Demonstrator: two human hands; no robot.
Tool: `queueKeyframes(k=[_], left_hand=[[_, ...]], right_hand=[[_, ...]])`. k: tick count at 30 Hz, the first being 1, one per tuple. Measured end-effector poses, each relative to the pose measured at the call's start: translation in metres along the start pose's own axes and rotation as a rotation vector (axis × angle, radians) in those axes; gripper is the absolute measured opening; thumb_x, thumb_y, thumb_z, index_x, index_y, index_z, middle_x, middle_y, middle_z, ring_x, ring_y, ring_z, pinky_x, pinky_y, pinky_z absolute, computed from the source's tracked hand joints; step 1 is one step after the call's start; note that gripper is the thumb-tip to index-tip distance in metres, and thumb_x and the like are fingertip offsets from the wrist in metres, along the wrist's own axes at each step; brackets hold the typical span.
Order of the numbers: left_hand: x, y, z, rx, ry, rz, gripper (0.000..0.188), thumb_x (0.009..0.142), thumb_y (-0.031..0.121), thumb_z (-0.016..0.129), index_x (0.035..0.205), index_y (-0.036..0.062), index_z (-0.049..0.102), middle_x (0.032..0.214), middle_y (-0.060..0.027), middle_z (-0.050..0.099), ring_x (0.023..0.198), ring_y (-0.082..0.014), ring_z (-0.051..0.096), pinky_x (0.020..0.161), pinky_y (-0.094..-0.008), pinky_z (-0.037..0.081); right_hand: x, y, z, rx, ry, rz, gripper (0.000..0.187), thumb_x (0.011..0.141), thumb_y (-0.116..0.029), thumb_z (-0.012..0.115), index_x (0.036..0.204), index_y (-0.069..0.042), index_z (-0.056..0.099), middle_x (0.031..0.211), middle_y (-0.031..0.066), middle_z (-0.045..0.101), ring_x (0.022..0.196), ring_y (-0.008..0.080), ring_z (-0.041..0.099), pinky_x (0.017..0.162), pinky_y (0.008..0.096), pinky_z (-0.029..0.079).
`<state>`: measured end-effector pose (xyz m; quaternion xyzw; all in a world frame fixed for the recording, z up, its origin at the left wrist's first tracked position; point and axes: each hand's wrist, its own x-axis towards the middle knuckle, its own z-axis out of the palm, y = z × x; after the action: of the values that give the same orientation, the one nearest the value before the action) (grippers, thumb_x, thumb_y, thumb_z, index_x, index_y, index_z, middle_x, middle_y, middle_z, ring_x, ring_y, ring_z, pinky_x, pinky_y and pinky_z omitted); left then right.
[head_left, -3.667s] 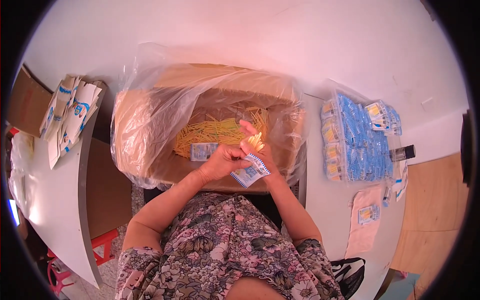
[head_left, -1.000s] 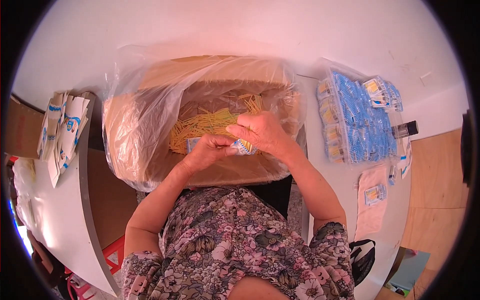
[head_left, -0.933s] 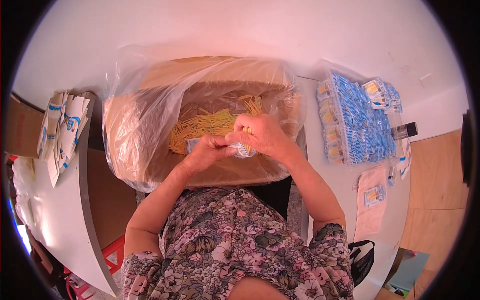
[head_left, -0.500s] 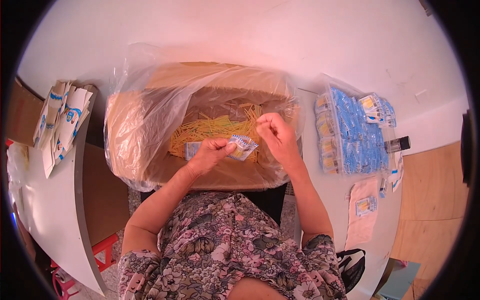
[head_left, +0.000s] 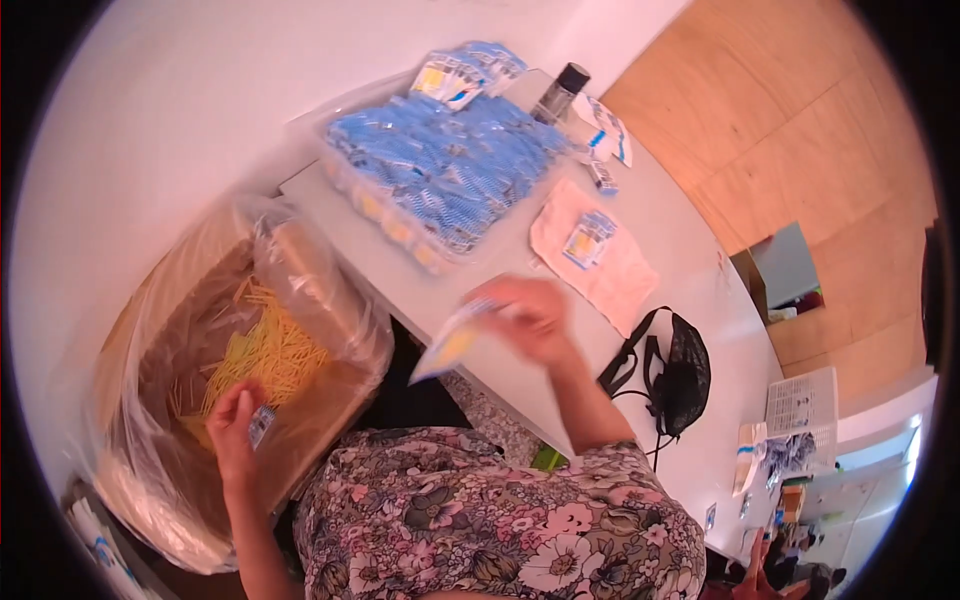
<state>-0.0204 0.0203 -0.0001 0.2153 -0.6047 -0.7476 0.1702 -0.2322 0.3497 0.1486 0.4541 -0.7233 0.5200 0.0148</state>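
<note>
White table (head_left: 700,290) aslant. Right hand (head_left: 525,315), blurred, pinches a pale blue-and-white packet (head_left: 450,345) near the table edge. Left hand (head_left: 234,428), fingers curled, is over a plastic-lined carton (head_left: 322,288) of yellow sticks (head_left: 278,338); grip: cannot tell. Farther out: filled clear tray (head_left: 395,228), pink cloth (head_left: 628,272), black bag (head_left: 686,378).

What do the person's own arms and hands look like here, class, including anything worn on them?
Both the left hand and right hand are ungloved, and no watch shows; the right is motion-blurred. The right forearm is bare below the sleeve of a floral-print blouse in pink, white and grey.
</note>
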Motion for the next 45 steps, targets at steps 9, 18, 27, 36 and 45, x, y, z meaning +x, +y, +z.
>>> queueKeyframes(k=[9,18,27,36,45], left_hand=[[0.022,-0.024,-0.064,0.208,0.178,-0.162,0.020,0.087,0.014,0.060,0.100,-0.0018,0.062,0.088,-0.0038,0.062,0.079,-0.0104,0.056,0.072,-0.0245,0.045],[0.030,-0.078,-0.083,1.406,-0.004,-0.287,0.043,0.061,0.028,0.079,0.092,0.0043,0.063,0.095,-0.0155,0.063,0.095,-0.0294,0.060,0.081,-0.0407,0.047],[0.036,-0.091,-0.105,1.464,0.003,-0.215,0.041,0.057,0.027,0.078,0.091,0.0081,0.065,0.093,-0.0137,0.063,0.091,-0.0309,0.059,0.077,-0.0410,0.047],[0.025,-0.090,-0.098,1.458,0.103,-0.102,0.014,0.071,0.009,0.057,0.081,0.0113,0.067,0.085,-0.0119,0.065,0.084,-0.0296,0.062,0.073,-0.0439,0.048],[0.030,-0.063,-0.070,1.660,0.013,-0.058,0.015,0.069,0.004,0.056,0.078,0.0063,0.068,0.086,-0.0143,0.066,0.087,-0.0307,0.063,0.075,-0.0431,0.050]], right_hand=[[-0.091,0.212,-0.231,-0.656,0.420,0.394,0.032,0.078,-0.014,0.066,0.106,0.001,0.063,0.097,0.0117,0.066,0.088,0.0191,0.060,0.081,0.0317,0.048],[-0.055,0.137,-0.118,-1.036,0.343,-0.087,0.027,0.085,-0.002,0.059,0.112,-0.001,0.059,0.120,0.0137,0.056,0.109,0.0253,0.053,0.090,0.0340,0.045],[-0.010,0.042,-0.039,-0.836,0.249,-0.276,0.021,0.085,0.005,0.054,0.105,0.000,0.061,0.116,0.0139,0.058,0.104,0.0279,0.055,0.087,0.0336,0.046],[0.052,0.003,0.189,-0.220,-0.426,-0.419,0.014,0.071,-0.005,0.064,0.085,-0.003,0.061,0.091,0.0106,0.061,0.080,0.0285,0.058,0.066,0.0333,0.047],[0.081,0.176,0.411,-0.802,-0.900,-0.298,0.023,0.078,-0.010,0.046,0.098,-0.007,0.058,0.106,0.0105,0.056,0.108,0.0279,0.050,0.090,0.0473,0.040]])
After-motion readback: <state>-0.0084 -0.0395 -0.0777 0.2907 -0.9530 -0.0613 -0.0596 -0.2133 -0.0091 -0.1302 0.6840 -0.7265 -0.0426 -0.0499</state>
